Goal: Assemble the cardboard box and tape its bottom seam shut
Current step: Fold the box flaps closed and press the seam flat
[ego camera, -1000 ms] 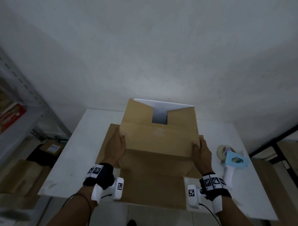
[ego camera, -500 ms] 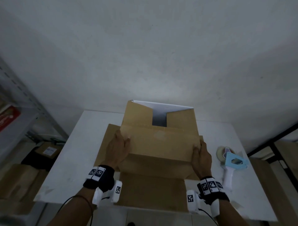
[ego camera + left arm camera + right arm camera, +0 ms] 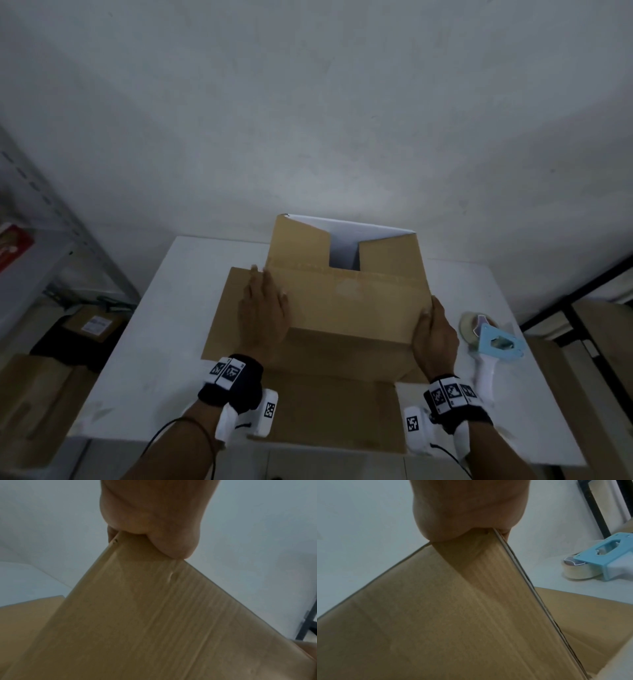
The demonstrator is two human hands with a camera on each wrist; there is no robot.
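Roughly, progress: I judge early, box (image 3: 346,305) half-opened on table (image 3: 164,342), flaps loose.
Left hand (image 3: 263,315): pinching box's left edge.
Right hand (image 3: 435,337): pinching right edge.
Left to do: fold flaps, tape seam; dispenser (image 3: 493,349) untouched beside box.

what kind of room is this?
Probably a small stockroom or packing area: a white table with a cardboard box being folded, a tape dispenser beside it, and metal shelving at left with boxes below.
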